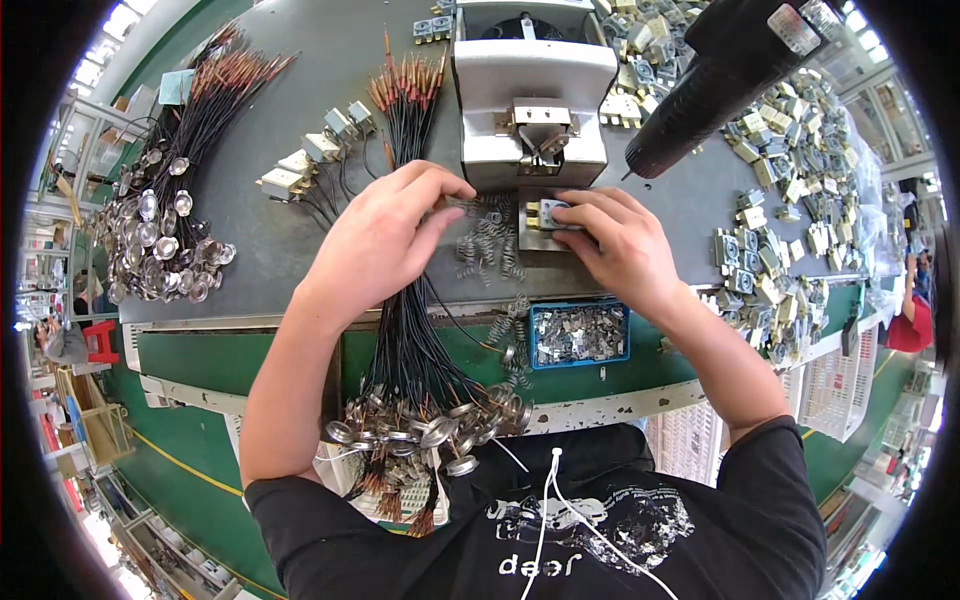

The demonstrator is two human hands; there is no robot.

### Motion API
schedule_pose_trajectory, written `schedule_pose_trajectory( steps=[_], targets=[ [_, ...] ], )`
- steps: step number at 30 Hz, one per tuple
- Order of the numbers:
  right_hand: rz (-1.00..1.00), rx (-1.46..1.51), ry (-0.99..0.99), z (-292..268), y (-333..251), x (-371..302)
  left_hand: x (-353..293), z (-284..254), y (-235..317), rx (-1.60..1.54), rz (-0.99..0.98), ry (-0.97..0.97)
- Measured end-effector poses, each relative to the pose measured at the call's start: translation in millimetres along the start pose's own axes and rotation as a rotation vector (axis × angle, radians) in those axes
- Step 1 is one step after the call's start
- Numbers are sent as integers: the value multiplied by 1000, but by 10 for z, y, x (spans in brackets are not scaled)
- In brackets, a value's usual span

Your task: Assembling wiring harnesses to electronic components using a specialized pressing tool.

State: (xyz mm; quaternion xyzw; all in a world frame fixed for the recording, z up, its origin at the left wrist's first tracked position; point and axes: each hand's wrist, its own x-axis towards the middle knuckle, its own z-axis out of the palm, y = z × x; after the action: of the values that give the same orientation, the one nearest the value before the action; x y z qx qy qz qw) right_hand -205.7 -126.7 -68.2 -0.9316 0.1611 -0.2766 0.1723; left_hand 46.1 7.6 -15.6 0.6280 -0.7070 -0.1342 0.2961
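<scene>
My right hand (620, 235) grips a small grey block with brass-coloured tabs (548, 214), thumb and fingers at its right end. The block lies on a flat metal plate (545, 243) in front of a silver bench machine (535, 75). To the left, my left hand (385, 235) is curved with a gap between thumb and forefinger; nothing shows between them. Its fingertips are beside a pile of small coil springs (487, 245). Beneath that hand runs a bundle of black wires (405, 335), with round metal discs (440, 430) hanging over the table's front edge.
A blue tray (580, 362) of small metal pieces sits at the front edge. Many cream and grey blocks (770, 250) cover the right side. A black power screwdriver (690, 105) hangs at upper right. Another wire bundle with discs (165, 225) lies left, near several wired blocks (305, 160).
</scene>
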Motion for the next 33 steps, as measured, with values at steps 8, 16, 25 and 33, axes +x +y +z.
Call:
schedule_pose_trajectory(
  steps=[8,16,25,33],
  targets=[
    [-85,-72,-60,-104,18,42,-51,-214,50,-88,-76,122],
    [-170,-234,-78,-209,-114,100,-309,-426,7,-90,-151,221],
    [259,571,-772,281,-898,245,-576,-301,308,540,-430,-297],
    [679,877,-870,388,-1053,412,-677,-278,14,293,-481,-423]
  ],
)
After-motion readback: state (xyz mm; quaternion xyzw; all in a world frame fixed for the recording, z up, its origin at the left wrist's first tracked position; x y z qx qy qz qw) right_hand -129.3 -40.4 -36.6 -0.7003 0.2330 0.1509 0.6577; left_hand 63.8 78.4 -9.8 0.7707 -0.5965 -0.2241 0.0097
